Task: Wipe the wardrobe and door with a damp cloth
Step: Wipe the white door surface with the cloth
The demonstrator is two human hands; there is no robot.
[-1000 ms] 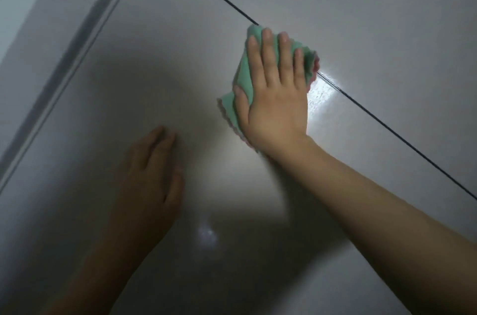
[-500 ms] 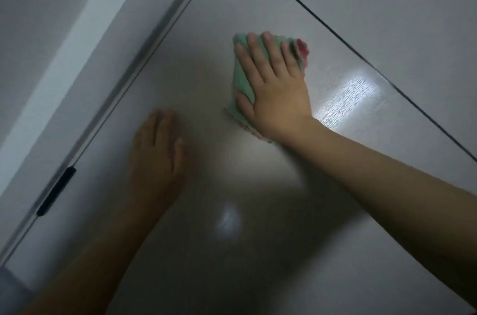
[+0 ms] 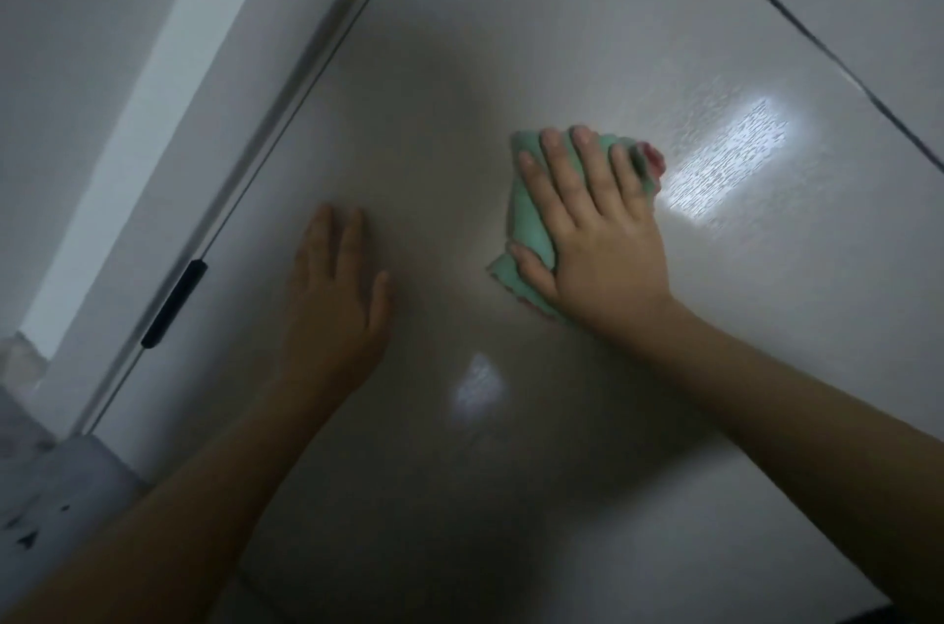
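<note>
Dim, grey, slightly soft picture. Two bright glare patches shine on the glossy wardrobe door (image 3: 511, 61), one right of the green cloth (image 3: 526, 225), one lower down. A broad soft shadow darkens the panel's middle. The left hand (image 3: 332, 286) sits in shade. Straight lines tilt toward the edges.

Glossy pale wardrobe panel (image 3: 511, 61), seemingly upright, bears a green cloth (image 3: 528, 235) pressed flat.

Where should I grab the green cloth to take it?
Probably the free corner of the green cloth, poking out beside the thumb of the right hand. Come from the left: the flat hand covers the rest and presses it against the panel.
</note>
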